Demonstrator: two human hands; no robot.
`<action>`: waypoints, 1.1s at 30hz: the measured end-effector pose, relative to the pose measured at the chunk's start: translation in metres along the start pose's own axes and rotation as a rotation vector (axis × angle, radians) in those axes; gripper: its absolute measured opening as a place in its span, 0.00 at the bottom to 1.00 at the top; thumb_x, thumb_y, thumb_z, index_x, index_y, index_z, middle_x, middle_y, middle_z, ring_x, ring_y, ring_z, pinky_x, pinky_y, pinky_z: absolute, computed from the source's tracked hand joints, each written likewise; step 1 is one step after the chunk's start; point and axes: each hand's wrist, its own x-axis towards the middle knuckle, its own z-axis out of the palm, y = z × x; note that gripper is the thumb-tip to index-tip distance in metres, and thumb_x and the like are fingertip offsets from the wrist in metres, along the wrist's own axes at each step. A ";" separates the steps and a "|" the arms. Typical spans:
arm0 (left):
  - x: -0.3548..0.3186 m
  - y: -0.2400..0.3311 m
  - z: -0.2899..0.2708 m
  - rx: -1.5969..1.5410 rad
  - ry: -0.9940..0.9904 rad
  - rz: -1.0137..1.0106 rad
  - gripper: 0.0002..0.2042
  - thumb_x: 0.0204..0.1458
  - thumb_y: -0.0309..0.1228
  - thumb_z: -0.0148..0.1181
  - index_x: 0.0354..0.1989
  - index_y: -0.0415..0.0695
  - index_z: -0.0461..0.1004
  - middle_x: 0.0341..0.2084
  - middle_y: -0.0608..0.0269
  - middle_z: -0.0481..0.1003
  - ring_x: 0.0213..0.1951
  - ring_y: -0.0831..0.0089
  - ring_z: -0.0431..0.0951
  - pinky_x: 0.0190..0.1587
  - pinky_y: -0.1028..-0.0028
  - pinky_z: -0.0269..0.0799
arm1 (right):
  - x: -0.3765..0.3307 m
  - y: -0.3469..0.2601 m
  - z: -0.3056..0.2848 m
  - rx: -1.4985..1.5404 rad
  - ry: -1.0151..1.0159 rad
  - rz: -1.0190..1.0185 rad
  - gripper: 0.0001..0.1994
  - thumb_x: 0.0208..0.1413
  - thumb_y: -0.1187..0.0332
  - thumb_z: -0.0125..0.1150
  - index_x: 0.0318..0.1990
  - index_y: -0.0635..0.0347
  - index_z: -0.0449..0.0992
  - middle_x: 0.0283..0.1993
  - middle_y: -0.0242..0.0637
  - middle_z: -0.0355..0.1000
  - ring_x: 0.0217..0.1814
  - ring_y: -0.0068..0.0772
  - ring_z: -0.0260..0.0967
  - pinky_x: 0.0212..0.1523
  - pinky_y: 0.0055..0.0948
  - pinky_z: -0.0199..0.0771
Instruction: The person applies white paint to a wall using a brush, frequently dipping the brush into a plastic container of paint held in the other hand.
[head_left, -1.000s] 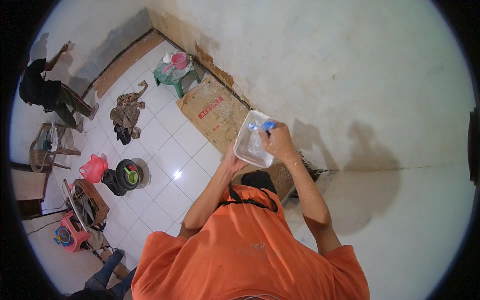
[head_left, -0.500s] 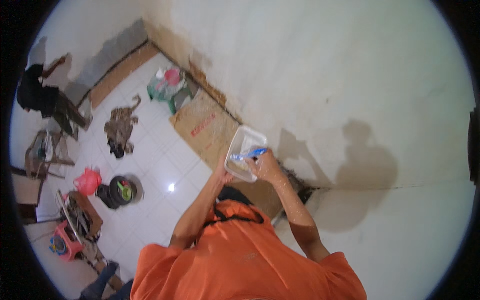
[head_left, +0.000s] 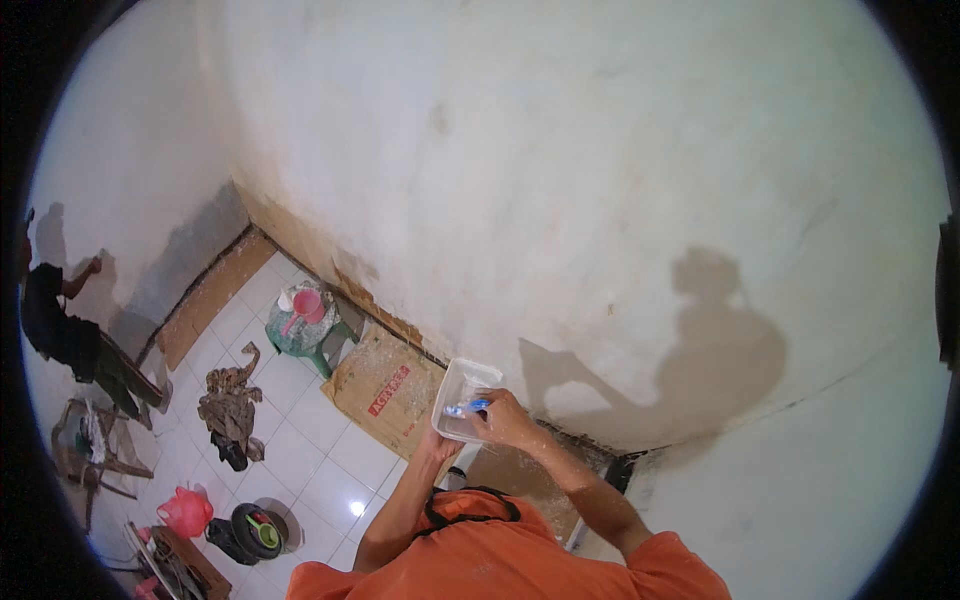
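A white rectangular plastic tub (head_left: 456, 384) is held out in front of my body, close to the wall. My left hand (head_left: 437, 446) supports it from its near left side, fingers partly hidden beneath it. My right hand (head_left: 506, 420) grips a small blue-handled tool (head_left: 467, 407) over the tub. The tool's pale tip points left, inside the tub's outline; its exact kind does not show. White specks cover my right forearm.
The patchy pale wall (head_left: 600, 200) rises ahead and right. Flattened cardboard (head_left: 380, 390) covers tiles along its foot. A green stool (head_left: 305, 338) bears a pink dipper (head_left: 304, 309). Crumpled cloth (head_left: 230, 405) and a black bucket (head_left: 256, 531) lie left. Another person (head_left: 65, 320) faces the left wall.
The view has tilted up, showing more wall. Tub and hands now appear lower in the picture. The tool is still in my right hand, over the tub.
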 end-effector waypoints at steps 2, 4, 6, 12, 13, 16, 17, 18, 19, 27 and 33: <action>0.003 0.004 0.000 0.001 -0.042 -0.013 0.26 0.61 0.47 0.46 0.61 0.43 0.64 0.55 0.52 0.70 0.55 0.58 0.73 0.59 0.54 0.70 | 0.009 -0.014 -0.021 0.094 -0.147 0.109 0.07 0.50 0.69 0.61 0.28 0.66 0.77 0.26 0.48 0.73 0.27 0.45 0.71 0.31 0.36 0.71; 0.013 0.003 0.008 -0.037 -0.023 -0.037 0.27 0.61 0.47 0.42 0.63 0.41 0.62 0.57 0.50 0.69 0.56 0.55 0.72 0.58 0.54 0.70 | 0.032 -0.013 -0.058 0.319 -0.215 0.227 0.08 0.50 0.69 0.62 0.28 0.66 0.77 0.25 0.47 0.73 0.25 0.39 0.70 0.30 0.35 0.70; 0.022 0.005 0.007 -0.043 -0.025 -0.043 0.27 0.61 0.48 0.43 0.64 0.43 0.62 0.58 0.52 0.68 0.56 0.55 0.72 0.57 0.52 0.70 | 0.048 -0.002 -0.094 0.222 -0.084 0.238 0.05 0.50 0.72 0.62 0.32 0.63 0.78 0.28 0.44 0.74 0.27 0.33 0.69 0.30 0.34 0.70; 0.017 0.026 0.007 -0.100 0.012 -0.057 0.27 0.60 0.49 0.46 0.64 0.48 0.63 0.60 0.56 0.66 0.58 0.55 0.70 0.57 0.48 0.69 | 0.124 0.024 -0.211 -0.546 0.605 -0.168 0.14 0.50 0.72 0.64 0.47 0.59 0.76 0.49 0.46 0.73 0.46 0.51 0.72 0.45 0.42 0.75; 0.013 0.028 0.002 -0.107 0.034 -0.045 0.27 0.60 0.49 0.46 0.63 0.47 0.63 0.60 0.55 0.67 0.58 0.54 0.70 0.57 0.48 0.69 | 0.136 0.015 -0.230 -0.607 0.622 -0.226 0.15 0.52 0.73 0.63 0.48 0.59 0.76 0.52 0.46 0.71 0.49 0.51 0.71 0.48 0.42 0.74; 0.003 0.028 -0.005 -0.131 0.065 -0.028 0.26 0.60 0.49 0.46 0.63 0.48 0.63 0.59 0.55 0.67 0.58 0.54 0.70 0.58 0.47 0.69 | 0.149 0.026 -0.267 -0.770 0.638 -0.262 0.15 0.53 0.73 0.61 0.49 0.58 0.75 0.56 0.44 0.69 0.51 0.49 0.70 0.47 0.42 0.73; -0.002 0.031 -0.011 -0.121 0.069 -0.024 0.26 0.60 0.49 0.46 0.63 0.48 0.63 0.59 0.55 0.67 0.58 0.54 0.70 0.58 0.47 0.69 | 0.152 0.029 -0.270 -0.815 0.633 -0.122 0.14 0.54 0.74 0.60 0.49 0.59 0.75 0.56 0.44 0.69 0.51 0.49 0.70 0.47 0.41 0.73; -0.005 0.031 -0.017 -0.118 0.070 0.004 0.26 0.60 0.49 0.46 0.63 0.48 0.63 0.59 0.56 0.67 0.58 0.55 0.70 0.58 0.48 0.69 | 0.151 0.036 -0.273 -0.859 0.621 0.024 0.14 0.54 0.74 0.59 0.49 0.60 0.75 0.56 0.43 0.69 0.51 0.48 0.69 0.46 0.41 0.73; -0.006 0.032 -0.022 -0.114 0.070 0.034 0.27 0.60 0.49 0.46 0.63 0.47 0.63 0.59 0.56 0.67 0.58 0.55 0.70 0.58 0.48 0.69 | 0.149 0.049 -0.275 -0.851 0.625 0.031 0.14 0.54 0.74 0.59 0.49 0.60 0.75 0.56 0.43 0.69 0.51 0.48 0.69 0.46 0.41 0.73; -0.009 0.038 0.004 -0.037 0.099 0.092 0.31 0.53 0.57 0.53 0.63 0.56 0.63 0.59 0.59 0.67 0.58 0.55 0.70 0.54 0.47 0.70 | 0.121 0.100 -0.217 -0.981 0.384 -0.028 0.24 0.36 0.74 0.62 0.48 0.63 0.75 0.48 0.42 0.72 0.46 0.47 0.69 0.44 0.42 0.72; -0.005 0.042 0.000 -0.047 0.091 0.062 0.32 0.52 0.57 0.54 0.63 0.55 0.64 0.59 0.59 0.68 0.57 0.55 0.69 0.54 0.45 0.69 | 0.160 0.076 -0.285 -1.079 0.256 0.131 0.13 0.42 0.74 0.63 0.40 0.58 0.77 0.38 0.40 0.74 0.39 0.45 0.72 0.38 0.39 0.75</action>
